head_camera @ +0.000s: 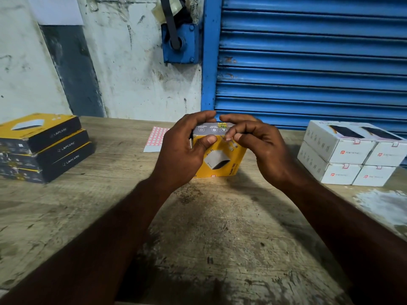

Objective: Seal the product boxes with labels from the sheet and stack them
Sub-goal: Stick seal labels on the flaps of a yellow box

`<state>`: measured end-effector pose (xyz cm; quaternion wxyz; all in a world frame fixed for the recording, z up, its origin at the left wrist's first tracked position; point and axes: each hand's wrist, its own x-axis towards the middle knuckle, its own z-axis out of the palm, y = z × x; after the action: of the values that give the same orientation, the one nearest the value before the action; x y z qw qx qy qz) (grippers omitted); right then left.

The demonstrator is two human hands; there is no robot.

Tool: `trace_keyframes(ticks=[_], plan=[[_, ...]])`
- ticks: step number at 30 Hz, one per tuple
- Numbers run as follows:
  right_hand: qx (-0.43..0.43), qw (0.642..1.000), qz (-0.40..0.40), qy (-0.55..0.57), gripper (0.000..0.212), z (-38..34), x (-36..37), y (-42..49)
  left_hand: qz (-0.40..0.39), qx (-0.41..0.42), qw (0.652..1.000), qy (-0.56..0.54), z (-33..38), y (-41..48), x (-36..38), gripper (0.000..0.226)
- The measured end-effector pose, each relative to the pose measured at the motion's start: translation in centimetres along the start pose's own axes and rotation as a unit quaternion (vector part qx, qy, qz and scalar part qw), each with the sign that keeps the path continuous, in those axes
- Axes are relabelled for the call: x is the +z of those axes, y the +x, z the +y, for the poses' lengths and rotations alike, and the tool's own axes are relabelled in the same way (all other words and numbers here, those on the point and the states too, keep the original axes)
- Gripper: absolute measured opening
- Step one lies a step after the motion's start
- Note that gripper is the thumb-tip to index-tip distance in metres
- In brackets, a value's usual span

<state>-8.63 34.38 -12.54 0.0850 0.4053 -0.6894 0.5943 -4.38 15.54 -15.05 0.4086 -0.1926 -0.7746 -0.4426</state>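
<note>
Forearms are stretched across the table (209,227). Box (222,159) is stood upright there and clamped by the left hand (182,150), thumb on its front, likely to steady it. A label (228,139) seems pinched at its top edge by the right hand (264,150). Sheet (154,139) is kept just behind, within reach; sealed white boxes (343,153) are stacked at right.

Yellow box (222,157) with grey top, red-gridded white label sheet (156,137), blue ribbed shutter (308,58).
</note>
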Motion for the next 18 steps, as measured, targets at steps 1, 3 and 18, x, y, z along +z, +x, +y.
trace_keyframes(ticks=[1,3,18], plan=[[-0.001,1.000,-0.001,-0.001,0.020,0.0,0.0,0.0,0.001,-0.001,1.000,0.001,0.0,0.0,0.0,0.045],[-0.001,1.000,-0.003,-0.004,0.021,0.1,0.0,0.0,0.003,-0.002,1.000,0.002,0.0,0.0,0.0,0.045],[-0.011,0.999,0.013,-0.044,0.020,1.0,-0.1,0.1,-0.002,-0.006,1.000,0.004,0.1,0.0,0.1,0.045]])
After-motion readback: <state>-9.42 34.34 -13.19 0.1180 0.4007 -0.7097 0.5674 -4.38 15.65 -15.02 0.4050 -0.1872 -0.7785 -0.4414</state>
